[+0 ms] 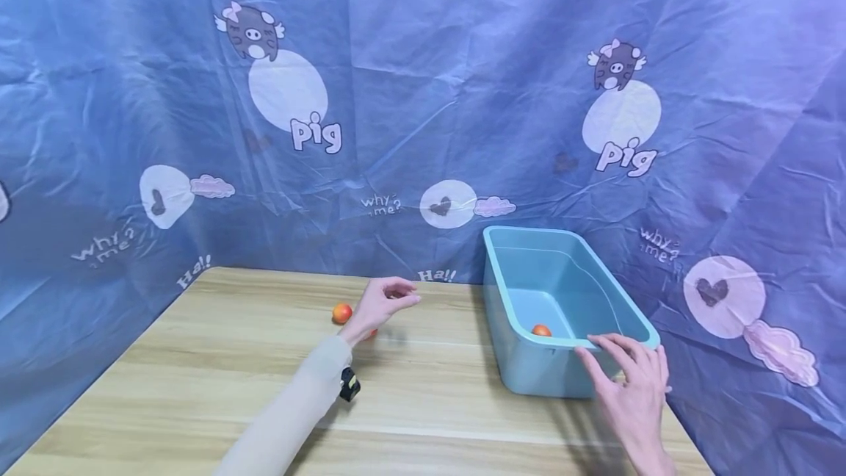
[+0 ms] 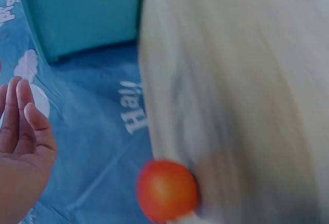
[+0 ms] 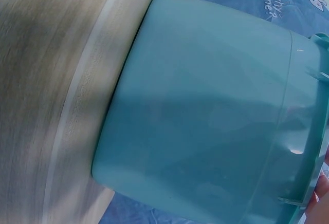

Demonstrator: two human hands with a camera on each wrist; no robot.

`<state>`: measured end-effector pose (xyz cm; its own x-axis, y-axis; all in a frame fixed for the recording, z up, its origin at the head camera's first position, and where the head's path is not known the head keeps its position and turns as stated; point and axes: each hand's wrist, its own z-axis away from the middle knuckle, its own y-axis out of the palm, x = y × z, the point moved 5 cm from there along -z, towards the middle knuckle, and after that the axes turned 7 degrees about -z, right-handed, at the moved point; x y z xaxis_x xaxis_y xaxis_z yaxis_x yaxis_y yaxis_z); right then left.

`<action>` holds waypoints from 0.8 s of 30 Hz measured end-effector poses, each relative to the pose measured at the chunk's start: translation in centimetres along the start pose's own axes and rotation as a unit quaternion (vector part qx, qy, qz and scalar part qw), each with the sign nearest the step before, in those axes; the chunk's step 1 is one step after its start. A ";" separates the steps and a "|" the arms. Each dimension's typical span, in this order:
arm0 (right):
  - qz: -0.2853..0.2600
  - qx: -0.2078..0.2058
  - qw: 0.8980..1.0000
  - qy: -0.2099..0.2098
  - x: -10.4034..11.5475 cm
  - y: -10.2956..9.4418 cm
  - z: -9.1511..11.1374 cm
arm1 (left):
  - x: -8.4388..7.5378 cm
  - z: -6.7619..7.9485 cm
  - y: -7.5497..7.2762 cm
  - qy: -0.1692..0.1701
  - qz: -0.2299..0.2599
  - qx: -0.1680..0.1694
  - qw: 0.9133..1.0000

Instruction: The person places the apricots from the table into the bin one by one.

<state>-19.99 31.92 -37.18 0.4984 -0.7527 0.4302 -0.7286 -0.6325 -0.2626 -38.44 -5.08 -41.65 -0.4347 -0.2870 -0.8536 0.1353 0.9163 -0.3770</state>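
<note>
My left hand [image 1: 383, 305] hovers over the table with its fingers loosely bent; nothing shows in its palm in the left wrist view. Just left of that wrist lies an orange-red ball [image 1: 341, 314], and a second one [image 1: 372, 334] is partly hidden behind the wrist. One such ball [image 2: 167, 190] also appears low in the left wrist view. On the right stands a blue-green plastic bin [image 1: 548, 369] with an orange-red ball [image 1: 541, 330] inside. My right hand [image 1: 631, 388] grips the bin's near rim near its right corner, thumb and fingers on the edge.
A light wood-grain table [image 1: 423, 402] carries everything. Blue printed cloth [image 1: 410, 94] hangs behind it and along both sides, close to the bin's far end. A small black device [image 1: 349, 384] sits at my left wrist.
</note>
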 end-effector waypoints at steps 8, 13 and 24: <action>-0.001 -0.002 1.000 -0.006 0.2 0.1 -0.2 | 2.8 1.5 -2.9 -0.041 -0.003 -0.006 0.999; -0.002 0.000 1.000 -0.011 0.4 0.3 -0.3 | 3.7 2.7 -4.5 -0.057 0.011 -0.009 0.998; 0.012 0.001 1.000 -0.002 0.2 -0.2 0.1 | 6.1 3.4 -7.7 -0.060 0.001 -0.001 0.998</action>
<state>-19.74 31.89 -37.11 0.4832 -0.7685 0.4195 -0.7397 -0.6146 -0.2739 -39.11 -14.81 -45.15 -0.3252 -0.3172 -0.8909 0.1333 0.9173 -0.3752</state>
